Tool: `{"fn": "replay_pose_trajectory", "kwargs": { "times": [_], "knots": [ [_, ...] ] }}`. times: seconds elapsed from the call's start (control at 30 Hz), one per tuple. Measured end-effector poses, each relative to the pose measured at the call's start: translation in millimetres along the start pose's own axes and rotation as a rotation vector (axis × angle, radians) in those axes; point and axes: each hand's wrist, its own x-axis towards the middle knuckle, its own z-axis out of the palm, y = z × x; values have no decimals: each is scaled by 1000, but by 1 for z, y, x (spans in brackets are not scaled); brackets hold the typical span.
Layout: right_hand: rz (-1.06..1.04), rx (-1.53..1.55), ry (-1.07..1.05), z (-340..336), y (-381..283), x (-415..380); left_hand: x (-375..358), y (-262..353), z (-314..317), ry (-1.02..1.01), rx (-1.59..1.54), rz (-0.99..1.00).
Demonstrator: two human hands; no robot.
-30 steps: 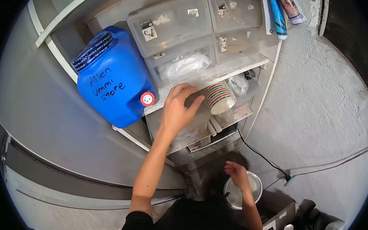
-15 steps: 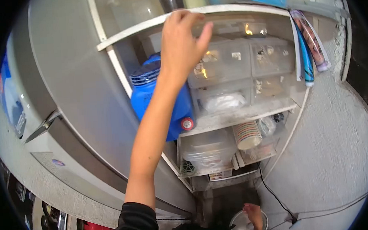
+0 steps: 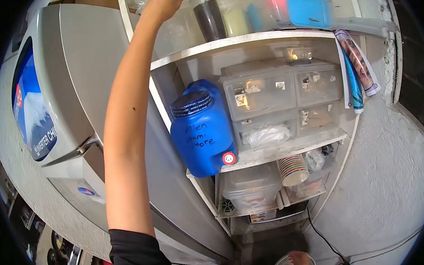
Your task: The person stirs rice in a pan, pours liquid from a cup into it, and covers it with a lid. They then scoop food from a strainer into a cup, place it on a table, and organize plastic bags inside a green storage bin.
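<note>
My left hand (image 3: 165, 4) is raised to the top shelf, its upper part cut off by the edge of view. The thumb sticks out to the right, and nothing shows in the hand. Just right of it stand a tall clear jar with dark contents (image 3: 209, 20) and a jar with pale yellow contents (image 3: 233, 18). Low down, my right hand (image 3: 300, 260) overlaps a round, light-rimmed container (image 3: 311, 261), its fingers loosely apart with no object visible in them.
A blue water jug (image 3: 200, 138) with a red-ringed spigot stands on the middle shelf beside clear plastic drawers (image 3: 260, 94). Stacked paper cups (image 3: 293, 170) lie below. A grey refrigerator (image 3: 99, 76) is at left, a white wall (image 3: 382, 171) at right. Rolled printed sheets (image 3: 357, 67) hang at the shelf's right.
My left hand has moved up and left, from in front of the middle shelf's upper edge to the top shelf. The view has tilted upward, showing more of the jars. My right hand stays low.
</note>
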Motion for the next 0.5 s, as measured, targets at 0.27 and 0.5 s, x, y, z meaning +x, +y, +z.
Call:
{"fn": "replay_pose_trajectory", "kwargs": {
  "times": [0.27, 0.5],
  "knots": [
    [-331, -93, 66, -80, -245, 61, 29, -47, 10, -178, 501, 38],
    [-1227, -64, 262, -141, -555, 138, 50, -46, -15, -203, 261, 123]
  ]
}}
